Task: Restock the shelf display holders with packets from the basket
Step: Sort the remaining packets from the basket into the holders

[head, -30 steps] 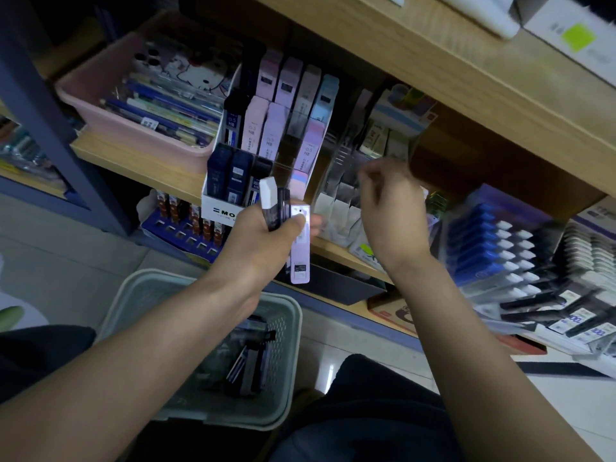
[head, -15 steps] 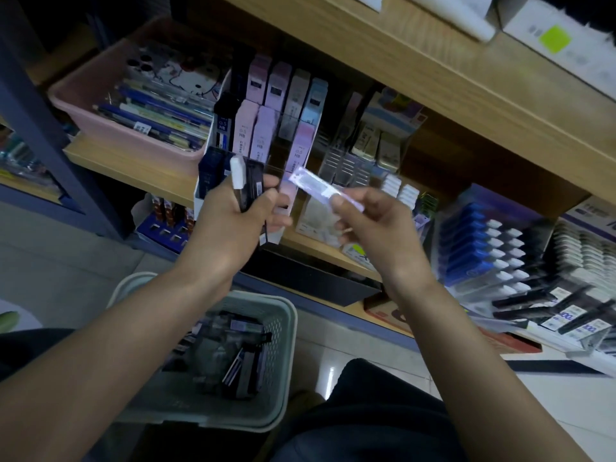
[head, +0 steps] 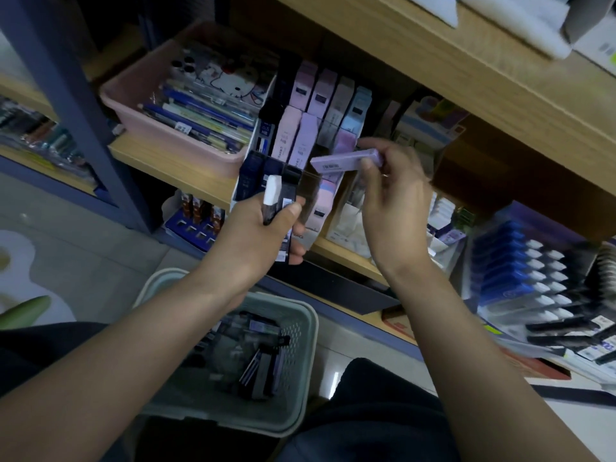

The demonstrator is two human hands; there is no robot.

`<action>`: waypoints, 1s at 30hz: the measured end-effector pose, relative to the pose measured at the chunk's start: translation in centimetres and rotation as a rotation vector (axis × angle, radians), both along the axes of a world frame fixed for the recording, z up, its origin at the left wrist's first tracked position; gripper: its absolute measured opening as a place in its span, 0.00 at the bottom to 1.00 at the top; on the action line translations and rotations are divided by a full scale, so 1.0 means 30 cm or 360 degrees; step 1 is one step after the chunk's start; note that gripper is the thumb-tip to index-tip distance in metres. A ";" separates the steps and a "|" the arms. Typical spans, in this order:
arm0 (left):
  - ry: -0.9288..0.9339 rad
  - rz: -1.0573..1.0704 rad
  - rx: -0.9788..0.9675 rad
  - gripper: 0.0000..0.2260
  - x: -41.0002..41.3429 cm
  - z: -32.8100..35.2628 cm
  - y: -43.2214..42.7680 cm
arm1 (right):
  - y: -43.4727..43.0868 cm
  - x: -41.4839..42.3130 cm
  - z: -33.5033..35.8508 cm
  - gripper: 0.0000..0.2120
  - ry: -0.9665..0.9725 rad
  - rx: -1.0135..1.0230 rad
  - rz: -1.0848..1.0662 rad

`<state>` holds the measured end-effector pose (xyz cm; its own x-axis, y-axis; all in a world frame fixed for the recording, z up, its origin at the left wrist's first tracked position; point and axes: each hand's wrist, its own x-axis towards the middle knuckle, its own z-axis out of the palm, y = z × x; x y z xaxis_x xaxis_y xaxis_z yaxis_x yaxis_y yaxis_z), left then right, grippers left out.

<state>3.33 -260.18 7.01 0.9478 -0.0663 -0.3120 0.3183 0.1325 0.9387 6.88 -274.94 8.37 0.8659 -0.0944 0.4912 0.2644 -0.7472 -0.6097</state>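
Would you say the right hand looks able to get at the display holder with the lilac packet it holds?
Probably yes. The right hand pinches the lilac packet just in front of the display holder, with nothing between them; the left hand, gripping other packets, sits lower.

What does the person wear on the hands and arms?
No gloves on the left hand or the right hand. Both forearms are bare, with no sleeve, watch or bracelet in view. A small glint on one right finger may be a ring; it is too blurred to tell.
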 end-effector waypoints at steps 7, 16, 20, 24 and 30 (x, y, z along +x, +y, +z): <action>0.0039 0.0016 -0.0006 0.07 0.003 -0.008 0.038 | 0.032 0.035 0.001 0.19 -0.0007 -0.0380 0.0106; 0.0058 -0.0002 0.0011 0.06 -0.003 -0.006 0.057 | 0.032 0.062 0.019 0.09 0.0171 -0.0347 -0.0031; 0.0065 0.0001 0.0000 0.05 -0.004 -0.004 0.063 | 0.035 0.069 0.003 0.06 -0.0003 -0.0451 0.0053; 0.0076 -0.0010 -0.0011 0.05 -0.005 -0.004 0.061 | 0.029 0.074 -0.013 0.07 0.0000 -0.0449 0.0030; 0.0065 -0.0032 -0.0046 0.05 -0.003 -0.004 0.049 | 0.017 0.056 -0.021 0.09 0.0032 -0.0553 -0.0099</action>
<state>3.24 -258.71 6.89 0.9327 -0.0945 -0.3481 0.3591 0.1527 0.9207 8.56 -274.42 7.74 0.8735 0.0229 0.4863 0.2028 -0.9252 -0.3208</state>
